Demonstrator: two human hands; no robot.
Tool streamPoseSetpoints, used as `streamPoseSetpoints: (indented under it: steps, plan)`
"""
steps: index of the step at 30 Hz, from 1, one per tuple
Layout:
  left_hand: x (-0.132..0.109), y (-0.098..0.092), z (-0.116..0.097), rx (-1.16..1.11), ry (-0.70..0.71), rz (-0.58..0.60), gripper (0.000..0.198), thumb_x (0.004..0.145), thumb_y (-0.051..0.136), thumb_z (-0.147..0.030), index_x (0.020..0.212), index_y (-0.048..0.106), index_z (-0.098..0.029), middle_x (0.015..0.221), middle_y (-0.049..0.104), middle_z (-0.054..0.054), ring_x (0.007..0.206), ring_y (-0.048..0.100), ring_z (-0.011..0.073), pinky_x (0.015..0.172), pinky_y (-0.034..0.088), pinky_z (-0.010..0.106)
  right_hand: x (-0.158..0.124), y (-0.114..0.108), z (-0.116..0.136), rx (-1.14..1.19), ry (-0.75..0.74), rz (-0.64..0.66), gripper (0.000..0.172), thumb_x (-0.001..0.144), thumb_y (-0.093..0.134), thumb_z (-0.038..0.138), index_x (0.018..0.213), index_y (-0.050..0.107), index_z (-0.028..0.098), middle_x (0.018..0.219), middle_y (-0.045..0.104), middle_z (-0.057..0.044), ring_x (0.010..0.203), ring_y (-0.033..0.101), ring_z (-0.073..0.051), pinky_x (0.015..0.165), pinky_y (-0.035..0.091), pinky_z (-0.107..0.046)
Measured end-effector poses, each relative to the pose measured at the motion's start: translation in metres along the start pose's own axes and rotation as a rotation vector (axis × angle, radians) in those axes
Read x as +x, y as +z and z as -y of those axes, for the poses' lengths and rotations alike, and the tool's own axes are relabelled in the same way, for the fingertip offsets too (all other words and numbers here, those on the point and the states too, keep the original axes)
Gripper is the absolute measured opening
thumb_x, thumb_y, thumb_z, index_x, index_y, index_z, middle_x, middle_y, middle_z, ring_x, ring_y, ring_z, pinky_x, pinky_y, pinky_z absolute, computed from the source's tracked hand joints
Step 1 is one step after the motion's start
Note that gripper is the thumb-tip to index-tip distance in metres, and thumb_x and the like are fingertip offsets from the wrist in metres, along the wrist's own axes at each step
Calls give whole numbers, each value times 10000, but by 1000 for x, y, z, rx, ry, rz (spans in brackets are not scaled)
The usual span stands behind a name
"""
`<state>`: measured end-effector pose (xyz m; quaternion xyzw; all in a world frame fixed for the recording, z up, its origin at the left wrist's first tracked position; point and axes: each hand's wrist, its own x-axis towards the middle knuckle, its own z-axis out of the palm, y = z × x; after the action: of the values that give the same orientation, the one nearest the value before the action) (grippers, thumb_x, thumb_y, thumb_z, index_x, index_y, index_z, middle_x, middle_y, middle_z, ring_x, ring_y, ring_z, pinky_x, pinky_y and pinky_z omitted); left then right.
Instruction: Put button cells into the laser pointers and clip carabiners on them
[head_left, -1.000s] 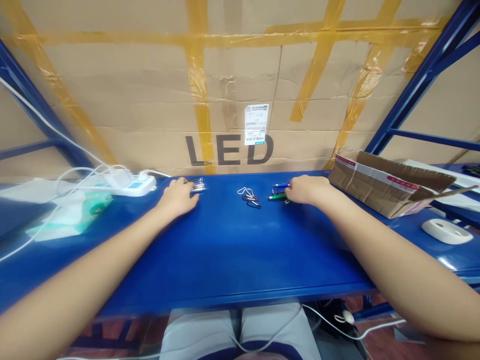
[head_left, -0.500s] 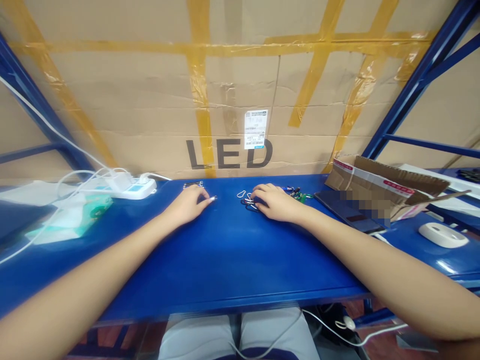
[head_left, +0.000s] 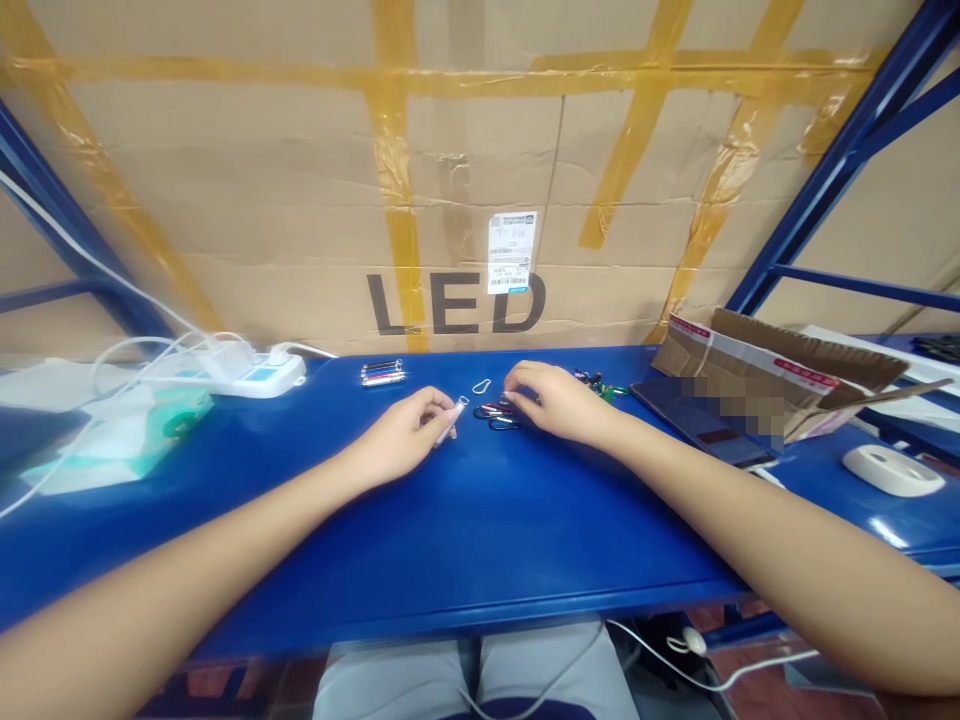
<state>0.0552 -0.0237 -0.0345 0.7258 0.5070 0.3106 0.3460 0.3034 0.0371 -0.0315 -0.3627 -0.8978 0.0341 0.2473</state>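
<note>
My left hand [head_left: 409, 432] is closed on a small silver tube with a wire loop at its end [head_left: 463, 402], held just above the blue table. Behind it, several similar slim tubes [head_left: 382, 374] in black, blue, red and silver lie side by side. My right hand [head_left: 553, 398] has thumb and fingers pinched together beside the carabiners; a tiny bit of something shows at the fingertips, too small to name. Between the hands lie a silver carabiner [head_left: 481, 386], a red-and-black pair [head_left: 493, 411] and a black carabiner [head_left: 504, 424].
Right of my right hand is a small tangled heap with green pieces [head_left: 600, 387]. Farther right are a dark phone-like slab [head_left: 675, 420], an open cardboard box [head_left: 757, 365] and a white rounded device [head_left: 892, 470]. A power strip [head_left: 281, 376] and a tissue pack [head_left: 142, 440] lie left.
My left hand has moved right and nearer to me with the silver tube, uncovering the row of tubes. My right hand has shifted slightly off the carabiners, so more of them shows.
</note>
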Motion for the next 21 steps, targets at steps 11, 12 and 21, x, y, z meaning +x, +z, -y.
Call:
streamPoseSetpoints:
  steps: [11, 12, 21]
  plan:
    - [-7, 7, -19, -618, -224, 152, 267, 950, 506, -365, 913, 625, -129, 629, 407, -43, 522, 415, 80, 519, 339, 215, -1, -7, 41, 778, 255, -69, 285, 873, 626, 448, 863, 658, 164, 775, 679, -29, 666, 591, -135, 642, 478, -288]
    - [-8, 7, -20, -635, -229, 163, 295, 951, 508, -400, 877, 613, -134, 617, 365, -53, 501, 363, 71, 490, 293, 208, -1, -6, 43, 819, 258, -68, 290, 867, 635, 453, 864, 656, 164, 774, 679, -26, 666, 593, -130, 643, 481, -284]
    - [-9, 7, -18, -591, -246, 216, 412, 897, 603, -545, 930, 658, -138, 587, 247, -86, 468, 204, 53, 449, 151, 199, -4, -5, 51, 897, 181, -69, 301, 872, 656, 461, 897, 662, 161, 749, 652, -13, 642, 577, -120, 645, 508, -290]
